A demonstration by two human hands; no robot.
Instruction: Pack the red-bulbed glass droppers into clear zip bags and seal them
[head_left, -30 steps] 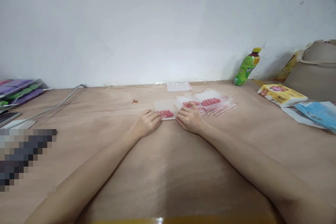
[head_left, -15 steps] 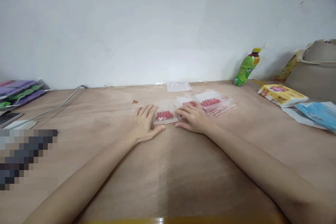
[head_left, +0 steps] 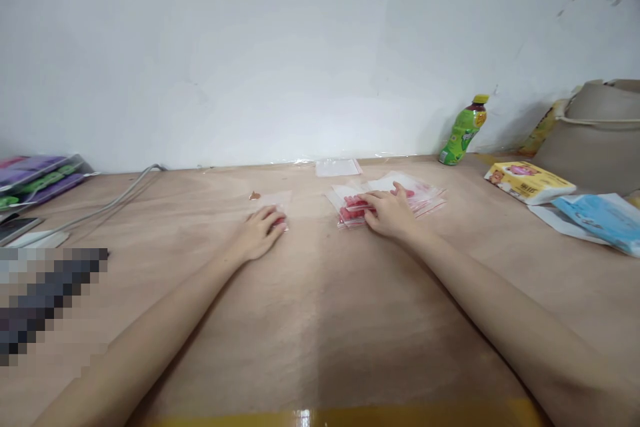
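My left hand (head_left: 260,233) is closed over the near end of a small clear zip bag (head_left: 280,199). Red pieces inside it show partly between the fingers; the rest is covered. To the right lies an overlapping pile of clear zip bags (head_left: 425,190) with red edges. My right hand (head_left: 393,212) rests at the pile's left part, its thumb and fingers pinching one bag (head_left: 357,201) holding red, rod-like pieces. Beneath that bag is another bag (head_left: 345,215) with similar red pieces.
A flat zip bag (head_left: 338,167) lies by the wall. At right stand a green drink bottle (head_left: 463,133), a yellow tissue pack (head_left: 530,181), a blue packet (head_left: 605,217) and a beige bin-like container (head_left: 600,147). At left are a grey cable (head_left: 120,197) and packed purple-green items (head_left: 45,177).
My left hand has moved left, taking the bag of red pieces away from the pile. My right hand has shifted slightly right onto the pile, onto another bag.
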